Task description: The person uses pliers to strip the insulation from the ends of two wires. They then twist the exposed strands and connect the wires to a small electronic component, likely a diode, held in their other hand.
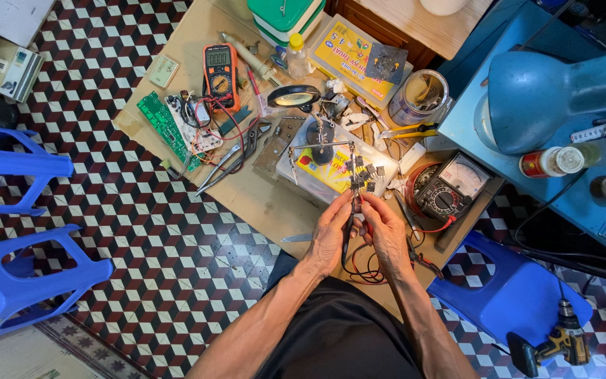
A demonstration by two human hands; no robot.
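Bright even light, soft shadows, sharp centre, slight wide-angle edge distortion

Both forearms bare, entering from bottom of frame and converging toward centre. Left hand (330,235) raised, palm turned inward, fingers curled with tips pinched near the top. Right hand (385,231) mirrors it, palm facing left, fingers bent, tips close to the left hand's. Hands just beside each other, narrow gap between palms. Wrists roughly straight.
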